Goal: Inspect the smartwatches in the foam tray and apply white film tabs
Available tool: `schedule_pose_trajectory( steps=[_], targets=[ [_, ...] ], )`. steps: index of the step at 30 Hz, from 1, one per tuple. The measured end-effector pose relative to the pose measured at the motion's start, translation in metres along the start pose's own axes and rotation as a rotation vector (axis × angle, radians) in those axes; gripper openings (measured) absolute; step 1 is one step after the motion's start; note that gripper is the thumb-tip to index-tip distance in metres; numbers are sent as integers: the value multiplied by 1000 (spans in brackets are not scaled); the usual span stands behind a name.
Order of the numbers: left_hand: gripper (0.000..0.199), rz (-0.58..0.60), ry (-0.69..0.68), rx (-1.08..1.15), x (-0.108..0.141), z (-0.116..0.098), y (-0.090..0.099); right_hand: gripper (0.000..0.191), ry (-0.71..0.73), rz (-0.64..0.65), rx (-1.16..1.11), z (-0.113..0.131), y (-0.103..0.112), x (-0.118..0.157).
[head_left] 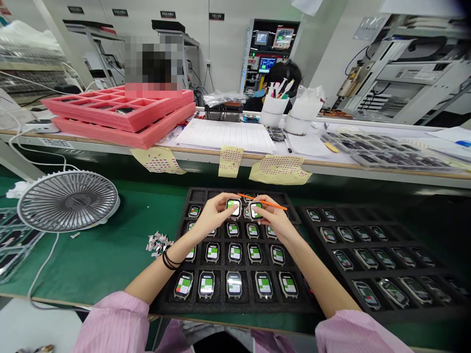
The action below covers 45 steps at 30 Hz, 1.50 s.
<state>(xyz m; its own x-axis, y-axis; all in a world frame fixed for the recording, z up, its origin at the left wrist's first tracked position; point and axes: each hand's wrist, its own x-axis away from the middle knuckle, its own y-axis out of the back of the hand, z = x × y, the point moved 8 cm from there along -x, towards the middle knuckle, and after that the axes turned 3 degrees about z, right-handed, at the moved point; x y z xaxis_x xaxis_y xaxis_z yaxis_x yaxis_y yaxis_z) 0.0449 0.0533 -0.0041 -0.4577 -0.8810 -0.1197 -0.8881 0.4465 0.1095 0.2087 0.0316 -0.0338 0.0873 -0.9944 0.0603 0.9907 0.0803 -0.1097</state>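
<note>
Above the back rows of a black foam tray (221, 304), my left hand (217, 211) holds a lit square watch (233, 208), thumb on its screen. Close beside it, my right hand (270, 215) grips another lit watch (255, 210), with its thumb on that screen too. A thin orange stick (274, 204) passes across my right hand. Rows of watches with green and white screens, such as one at the front (234, 285), lie in the tray's compartments under my hands. The two held watches are apart.
A second foam tray of watches (401, 225) lies to the right. Left are a round grey fan (77, 201) and a pile of small pieces (158, 243). Pink foam trays (121, 132), papers (224, 135) and a pen cup (273, 110) occupy the shelf; people are behind it.
</note>
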Motion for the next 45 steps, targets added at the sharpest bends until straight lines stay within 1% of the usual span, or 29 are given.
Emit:
schedule_pose_trajectory(
  steps=[4,8,10,15,19,23,25,28,33,36,39,41,45],
  targets=[
    [48,84,-17,-4,0,1,-5,38,40,108,6,3,-6,0],
    [51,105,-48,7,0,-1,-6,42,51,126,31,4,-8,1],
    [49,91,-44,20,-1,0,-5,43,51,109,33,5,-8,1],
    [36,9,-15,55,-2,0,-1,40,12,64,-16,3,-7,0],
    [28,-54,3,85,0,-2,2,36,-20,-5,-61,0,-2,-1],
    [25,-66,47,107,1,0,2,34,-24,-17,-80,-2,0,-2],
    [25,-52,49,95,0,1,1,33,-27,-25,-68,-3,1,-2],
    [27,2,7,79,-2,0,-3,34,-37,-23,-47,-3,1,-1],
    [49,111,-28,61,-1,2,-8,40,-18,47,-28,0,-3,-1],
    [59,155,-54,72,0,-1,-11,42,-3,50,-29,1,-3,-1],
    [54,169,-36,106,-1,-1,-12,38,-17,20,-50,-1,0,-2],
    [49,154,-14,110,-2,2,-11,36,-23,10,-59,-3,0,-2],
    [48,127,-17,107,-3,3,-9,35,-3,11,-45,-2,1,-2]
  ],
)
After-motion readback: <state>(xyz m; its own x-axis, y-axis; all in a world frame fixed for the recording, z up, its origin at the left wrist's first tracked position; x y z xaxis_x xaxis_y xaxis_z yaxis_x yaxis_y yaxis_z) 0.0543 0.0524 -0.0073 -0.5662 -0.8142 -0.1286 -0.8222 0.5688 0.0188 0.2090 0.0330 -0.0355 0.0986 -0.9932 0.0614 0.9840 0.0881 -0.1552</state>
